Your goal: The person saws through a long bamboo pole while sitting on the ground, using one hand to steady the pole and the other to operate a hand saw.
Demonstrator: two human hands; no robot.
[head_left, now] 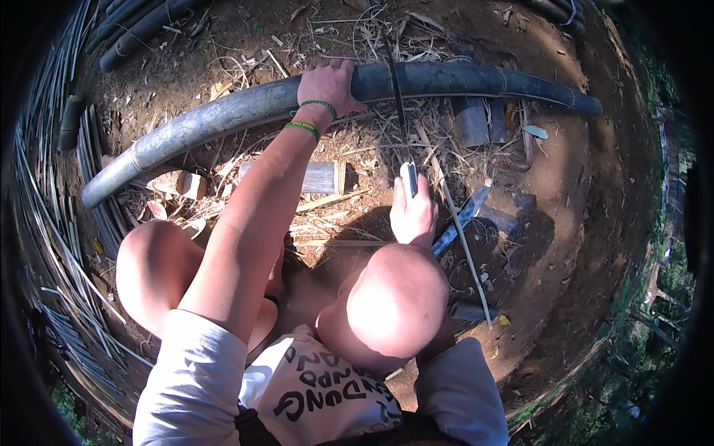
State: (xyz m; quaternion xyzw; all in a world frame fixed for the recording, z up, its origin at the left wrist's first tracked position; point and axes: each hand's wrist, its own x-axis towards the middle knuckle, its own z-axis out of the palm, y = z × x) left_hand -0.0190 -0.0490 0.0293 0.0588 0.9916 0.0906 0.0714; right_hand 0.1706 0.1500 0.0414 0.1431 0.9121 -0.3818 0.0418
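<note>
A long dark bamboo pole (pixel 223 111) lies crosswise in front of me, looking bent through the wide lens. My left hand (pixel 329 86) presses on its top near the middle, with fingers over the far side and thumb toward the right. The handle of a handsaw (pixel 408 181), pale and dark, is gripped in my right hand (pixel 414 217) between my knees and the pole. From it the thin dark blade runs away from me and crosses the bamboo just right of my left hand. Whether the teeth have cut in cannot be made out.
Short bamboo pieces (pixel 324 178) lie on this side of the pole, others (pixel 471 123) under its right part. A broad blade (pixel 471 212) and a thin stick (pixel 465 245) are right of my right hand. Split strips (pixel 44 201) are piled at the left. Shavings litter the dirt.
</note>
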